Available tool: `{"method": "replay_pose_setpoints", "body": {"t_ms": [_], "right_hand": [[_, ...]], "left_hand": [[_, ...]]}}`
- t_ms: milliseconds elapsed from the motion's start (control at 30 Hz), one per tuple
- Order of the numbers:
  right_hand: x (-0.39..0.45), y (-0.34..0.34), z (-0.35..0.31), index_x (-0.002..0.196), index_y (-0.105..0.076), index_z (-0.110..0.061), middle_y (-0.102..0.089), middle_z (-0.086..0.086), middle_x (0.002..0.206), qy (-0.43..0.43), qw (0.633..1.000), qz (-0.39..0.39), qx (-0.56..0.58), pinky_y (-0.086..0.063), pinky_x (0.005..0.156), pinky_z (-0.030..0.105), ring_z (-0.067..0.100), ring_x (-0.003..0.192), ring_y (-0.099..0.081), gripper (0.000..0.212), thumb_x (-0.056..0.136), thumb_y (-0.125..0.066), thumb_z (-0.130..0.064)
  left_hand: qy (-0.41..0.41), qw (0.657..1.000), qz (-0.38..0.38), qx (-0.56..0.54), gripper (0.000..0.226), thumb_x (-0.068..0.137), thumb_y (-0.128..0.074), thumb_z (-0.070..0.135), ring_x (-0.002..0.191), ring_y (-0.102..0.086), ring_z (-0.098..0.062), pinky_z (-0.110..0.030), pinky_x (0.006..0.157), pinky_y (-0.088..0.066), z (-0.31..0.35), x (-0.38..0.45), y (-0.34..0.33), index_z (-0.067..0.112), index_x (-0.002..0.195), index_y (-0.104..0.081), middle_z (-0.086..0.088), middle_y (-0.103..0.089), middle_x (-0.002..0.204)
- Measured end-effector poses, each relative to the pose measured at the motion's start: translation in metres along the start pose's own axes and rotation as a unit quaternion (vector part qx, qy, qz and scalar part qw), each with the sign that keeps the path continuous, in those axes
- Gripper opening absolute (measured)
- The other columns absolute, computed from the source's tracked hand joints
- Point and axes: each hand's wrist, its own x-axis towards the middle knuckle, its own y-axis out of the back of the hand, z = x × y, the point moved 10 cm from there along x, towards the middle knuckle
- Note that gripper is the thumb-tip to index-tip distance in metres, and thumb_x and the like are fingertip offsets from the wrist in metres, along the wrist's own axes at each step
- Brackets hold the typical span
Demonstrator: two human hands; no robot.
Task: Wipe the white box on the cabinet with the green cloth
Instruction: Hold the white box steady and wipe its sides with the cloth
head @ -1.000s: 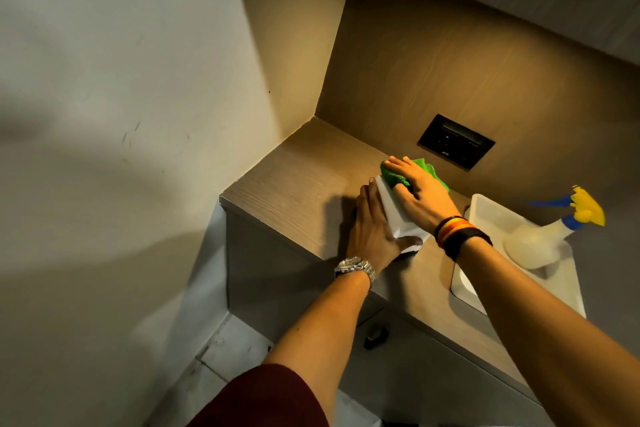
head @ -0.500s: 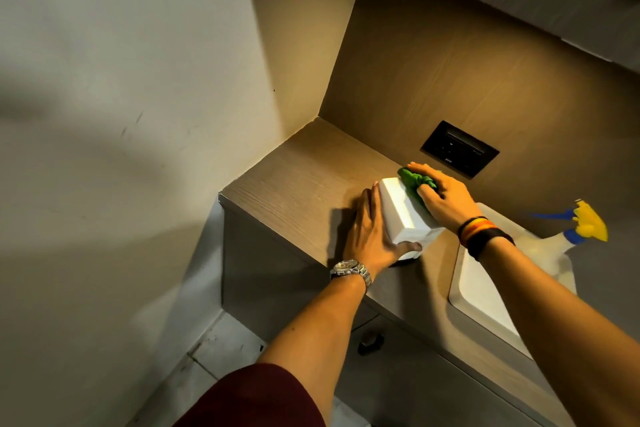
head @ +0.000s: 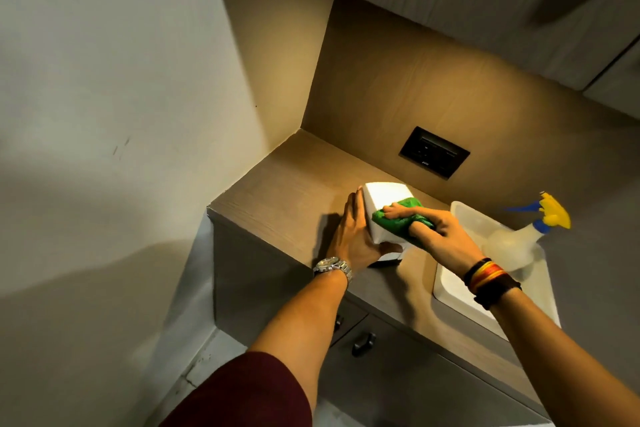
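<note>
A white box (head: 384,199) rests on the wooden cabinet top (head: 294,191), tipped up on its near edge. My left hand (head: 353,236) grips its left side, fingers flat along the wall and thumb under the near corner. My right hand (head: 440,236) presses a bunched green cloth (head: 398,218) against the box's near right face. The box's top face catches bright light. Its right side is hidden behind the cloth and hand.
A white tray (head: 453,288) lies to the right with a spray bottle (head: 512,246), yellow and blue head, lying in it. A black wall socket (head: 434,156) sits on the back panel. Left is a plain wall; drawer knobs (head: 363,343) show below the top.
The box has been tipped up so its top faces me. My right hand with the cloth slid from the far end of the box down to its near right face.
</note>
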Motion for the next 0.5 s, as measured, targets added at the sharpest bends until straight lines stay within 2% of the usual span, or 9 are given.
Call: {"method": "replay_pose_setpoints", "body": {"t_ms": [67, 167, 233, 267, 333, 367, 433, 500], "right_hand": [[-0.01, 0.019, -0.001, 0.106, -0.074, -0.015, -0.069, 0.001, 0.121, -0.018, 0.999, 0.031, 0.033, -0.055, 0.087, 0.02, 0.017, 0.116, -0.06, 0.035, 0.096, -0.043, -0.002], [-0.03, 0.055, 0.004, 0.098, -0.078, -0.017, -0.075, 0.001, 0.11, -0.015, 0.983, 0.119, 0.136, -0.052, 0.086, 0.029, 0.021, 0.104, -0.065, 0.041, 0.089, -0.04, -0.002], [-0.043, 0.071, 0.036, 0.094, -0.078, -0.017, -0.076, 0.002, 0.104, -0.066, 0.943, 0.191, 0.265, -0.051, 0.088, 0.036, 0.022, 0.096, -0.065, 0.042, 0.085, -0.039, -0.004], [-0.049, 0.073, 0.059, 0.097, -0.076, -0.014, -0.074, 0.005, 0.103, -0.11, 0.906, 0.221, 0.343, -0.051, 0.091, 0.04, 0.024, 0.093, -0.065, 0.038, 0.084, -0.04, -0.008], [-0.059, 0.066, 0.1, 0.11, -0.066, -0.01, -0.065, 0.015, 0.107, -0.169, 0.831, 0.258, 0.462, -0.048, 0.096, 0.046, 0.029, 0.092, -0.063, 0.036, 0.083, -0.044, -0.017], [-0.061, 0.061, 0.112, 0.117, -0.063, -0.01, -0.064, 0.016, 0.108, -0.185, 0.809, 0.272, 0.486, -0.049, 0.094, 0.046, 0.03, 0.091, -0.063, 0.039, 0.083, -0.046, -0.021], [-0.06, 0.047, 0.125, 0.119, -0.064, -0.011, -0.067, 0.013, 0.102, -0.202, 0.785, 0.289, 0.509, -0.055, 0.082, 0.042, 0.028, 0.087, -0.065, 0.041, 0.084, -0.052, -0.03], [-0.056, 0.032, 0.132, 0.105, -0.07, -0.014, -0.07, 0.011, 0.095, -0.208, 0.77, 0.309, 0.518, -0.059, 0.079, 0.045, 0.028, 0.084, -0.067, 0.034, 0.08, -0.061, -0.036]], "left_hand": [[0.011, 0.999, -0.03, 0.003, 0.134, 0.056, -0.093, 0.054, 0.13, -0.051, -0.026, -0.043, 0.096, -0.058, 0.003, 0.004, 0.001, 0.019, 0.156, -0.01, -0.009, -0.041, 0.147], [0.001, 0.996, -0.09, 0.028, 0.133, 0.053, -0.096, 0.052, 0.132, -0.051, -0.028, -0.048, 0.1, -0.054, 0.005, 0.017, 0.01, 0.026, 0.155, -0.015, -0.006, -0.044, 0.15], [0.002, 0.99, -0.14, 0.037, 0.134, 0.047, -0.098, 0.054, 0.134, -0.051, -0.027, -0.052, 0.104, -0.051, -0.003, 0.027, 0.019, 0.035, 0.154, -0.019, -0.001, -0.049, 0.148], [0.01, 0.986, -0.161, 0.043, 0.138, 0.044, -0.099, 0.054, 0.136, -0.05, -0.028, -0.054, 0.106, -0.048, -0.008, 0.032, 0.026, 0.038, 0.155, -0.018, -0.001, -0.05, 0.149], [0.024, 0.977, -0.194, 0.08, 0.152, 0.04, -0.097, 0.058, 0.143, -0.042, -0.035, -0.061, 0.112, -0.04, -0.012, 0.042, 0.041, 0.039, 0.159, -0.004, -0.008, -0.038, 0.16], [0.027, 0.972, -0.205, 0.11, 0.157, 0.041, -0.096, 0.059, 0.149, -0.031, -0.037, -0.063, 0.116, -0.033, -0.011, 0.045, 0.048, 0.036, 0.16, 0.005, -0.011, -0.025, 0.166], [-0.006, 0.959, -0.218, 0.18, 0.156, 0.05, -0.094, 0.059, 0.156, -0.005, -0.032, -0.06, 0.122, -0.018, 0.002, 0.049, 0.055, 0.028, 0.16, 0.012, -0.009, 0.001, 0.171], [-0.073, 0.953, -0.196, 0.218, 0.136, 0.068, -0.081, 0.066, 0.157, 0.005, -0.023, -0.051, 0.125, -0.01, 0.027, 0.05, 0.058, 0.023, 0.161, 0.008, -0.003, 0.007, 0.171]]}}
